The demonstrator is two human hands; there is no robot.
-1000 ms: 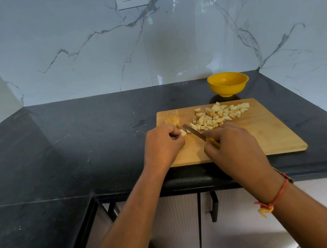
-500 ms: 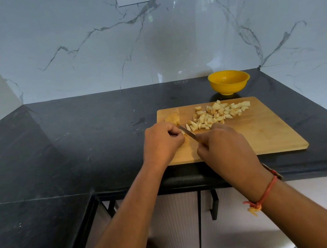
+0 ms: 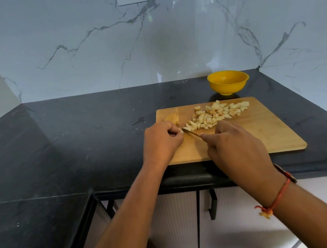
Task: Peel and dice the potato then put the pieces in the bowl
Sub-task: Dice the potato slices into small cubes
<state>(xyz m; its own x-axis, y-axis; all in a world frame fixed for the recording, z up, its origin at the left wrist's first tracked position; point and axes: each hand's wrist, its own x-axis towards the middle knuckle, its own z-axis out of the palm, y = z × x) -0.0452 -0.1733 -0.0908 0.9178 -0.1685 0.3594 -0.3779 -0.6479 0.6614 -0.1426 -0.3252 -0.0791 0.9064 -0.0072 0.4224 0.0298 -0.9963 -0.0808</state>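
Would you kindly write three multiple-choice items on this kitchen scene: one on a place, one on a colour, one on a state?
1. Where does the bowl stand? A. on the counter beyond the cutting board B. in a sink C. on a shelf
2. What colour is the bowl? A. white B. yellow C. green
3. The right hand is: A. open and idle B. gripping the knife C. flat on the counter
1 A: it sits on the dark counter past the board's far edge.
2 B: its rim and sides are yellow.
3 B: it is curled round the handle, the blade sticking out ahead.
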